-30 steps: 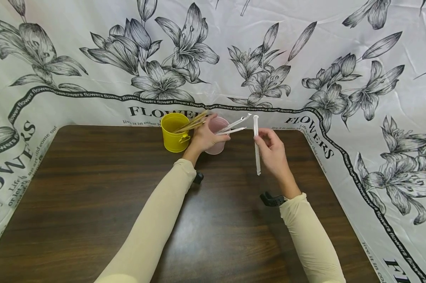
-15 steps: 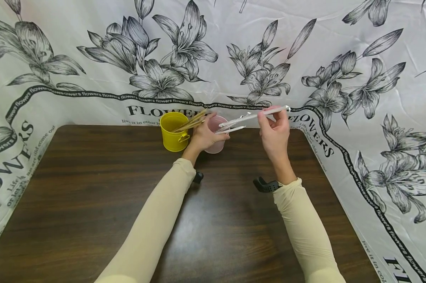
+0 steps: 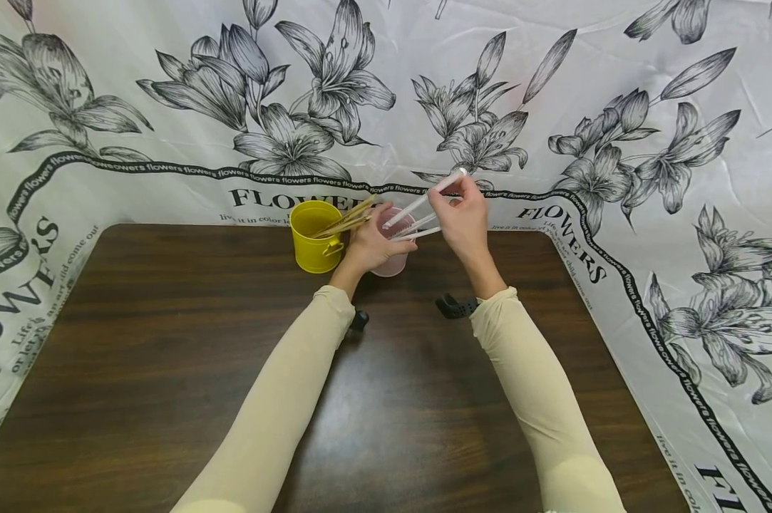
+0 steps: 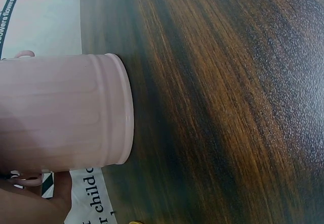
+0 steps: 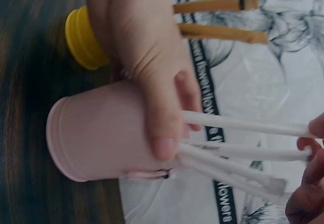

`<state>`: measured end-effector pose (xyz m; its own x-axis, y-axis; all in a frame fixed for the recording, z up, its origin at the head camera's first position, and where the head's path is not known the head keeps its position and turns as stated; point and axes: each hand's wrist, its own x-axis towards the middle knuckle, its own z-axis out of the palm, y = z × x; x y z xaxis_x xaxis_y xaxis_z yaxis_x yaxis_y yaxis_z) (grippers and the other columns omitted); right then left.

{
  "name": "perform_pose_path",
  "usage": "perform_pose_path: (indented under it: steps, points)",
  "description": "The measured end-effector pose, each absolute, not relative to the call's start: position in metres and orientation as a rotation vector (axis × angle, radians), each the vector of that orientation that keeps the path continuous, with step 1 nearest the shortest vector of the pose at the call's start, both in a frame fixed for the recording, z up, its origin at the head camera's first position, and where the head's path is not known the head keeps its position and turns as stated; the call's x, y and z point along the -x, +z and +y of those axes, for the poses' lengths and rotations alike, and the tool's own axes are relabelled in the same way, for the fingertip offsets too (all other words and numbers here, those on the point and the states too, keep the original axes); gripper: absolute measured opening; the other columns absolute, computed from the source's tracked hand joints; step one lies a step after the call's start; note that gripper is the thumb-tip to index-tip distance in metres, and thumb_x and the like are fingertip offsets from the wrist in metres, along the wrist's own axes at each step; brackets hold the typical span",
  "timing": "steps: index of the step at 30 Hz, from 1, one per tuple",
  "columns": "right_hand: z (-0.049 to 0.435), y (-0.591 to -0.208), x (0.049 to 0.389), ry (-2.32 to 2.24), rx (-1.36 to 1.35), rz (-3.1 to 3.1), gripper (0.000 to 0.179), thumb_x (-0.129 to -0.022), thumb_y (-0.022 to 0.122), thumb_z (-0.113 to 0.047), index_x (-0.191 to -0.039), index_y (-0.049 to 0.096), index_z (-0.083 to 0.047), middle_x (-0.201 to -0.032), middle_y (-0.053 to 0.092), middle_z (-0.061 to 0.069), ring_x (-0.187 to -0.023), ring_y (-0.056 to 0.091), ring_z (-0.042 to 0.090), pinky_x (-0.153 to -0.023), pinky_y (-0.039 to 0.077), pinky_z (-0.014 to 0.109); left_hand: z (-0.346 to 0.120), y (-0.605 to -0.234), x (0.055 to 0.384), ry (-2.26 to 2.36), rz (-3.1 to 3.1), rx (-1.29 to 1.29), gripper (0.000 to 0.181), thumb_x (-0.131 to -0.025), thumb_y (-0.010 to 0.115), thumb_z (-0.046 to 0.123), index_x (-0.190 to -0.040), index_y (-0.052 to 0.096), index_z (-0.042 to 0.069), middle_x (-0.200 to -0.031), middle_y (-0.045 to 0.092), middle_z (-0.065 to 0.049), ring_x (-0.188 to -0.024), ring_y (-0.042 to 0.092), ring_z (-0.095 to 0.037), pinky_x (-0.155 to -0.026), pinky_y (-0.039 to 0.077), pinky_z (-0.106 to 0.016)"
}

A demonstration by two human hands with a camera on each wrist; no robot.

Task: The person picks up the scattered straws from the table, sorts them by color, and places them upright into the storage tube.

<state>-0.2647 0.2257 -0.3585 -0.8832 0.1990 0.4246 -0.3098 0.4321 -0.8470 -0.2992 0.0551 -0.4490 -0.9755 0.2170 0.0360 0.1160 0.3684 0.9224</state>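
Observation:
My left hand [image 3: 369, 246] grips the pink bucket [image 3: 390, 266] at its rim, thumb along the near side, as the right wrist view also shows. My right hand [image 3: 464, 219] pinches a white paper-wrapped straw [image 3: 418, 204] near its upper end. The straw slants down to the left, its lower end in the bucket's mouth. Several other white wrapped straws [image 5: 238, 150] lean out of the same bucket toward the right. In the left wrist view the pink bucket's side [image 4: 61, 107] fills the left part, and its mouth is out of frame.
A yellow bucket [image 3: 315, 249] stands just left of the pink one, with several brown-wrapped straws [image 5: 217, 6] leaning out to the right. Both are near the back edge of the dark wooden table [image 3: 386, 399]. A white flower-printed cloth [image 3: 398, 107] hangs behind and at the sides.
My right hand has tilted the straw from upright to slanting and carried it left to the pink bucket, its lower end now in the mouth. My left hand has stayed on the bucket.

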Motion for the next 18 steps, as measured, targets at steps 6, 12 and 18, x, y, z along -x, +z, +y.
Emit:
perform_pose_path:
  steps: [6,12,18]
  points:
    - [0.224,-0.370,0.273,1.371,-0.023,-2.352,0.011,-0.090,0.072,-0.025,-0.095,0.066,-0.017,-0.092,0.070,-0.001,-0.050,0.040,0.004,-0.050,0.035,0.022,0.055,-0.451,0.299,1.670,2.516,-0.297,0.104,-0.070,0.092,0.048,-0.156,0.037,0.029,-0.158,0.038,-0.006,-0.138,0.043,-0.030,-0.115,0.043,-0.045]
    - [0.222,-0.374,0.274,1.359,-0.053,-2.358,0.014,-0.089,0.074,-0.023,-0.096,0.066,-0.013,-0.094,0.072,0.006,-0.054,0.044,0.006,-0.052,0.037,0.023,0.056,-0.452,0.299,1.670,2.531,-0.299,0.104,-0.069,0.092,0.048,-0.156,0.037,0.029,-0.159,0.037,-0.006,-0.138,0.043,-0.029,-0.115,0.043,-0.044]
    - [0.220,-0.372,0.275,1.419,-0.053,-2.327,0.027,-0.090,0.075,-0.024,-0.110,0.067,-0.007,-0.103,0.072,0.006,-0.078,0.058,0.013,-0.062,0.043,0.020,0.055,-0.450,0.300,1.656,2.538,-0.293,0.103,-0.070,0.091,0.048,-0.156,0.037,0.030,-0.162,0.034,-0.005,-0.143,0.037,-0.031,-0.118,0.038,-0.048]
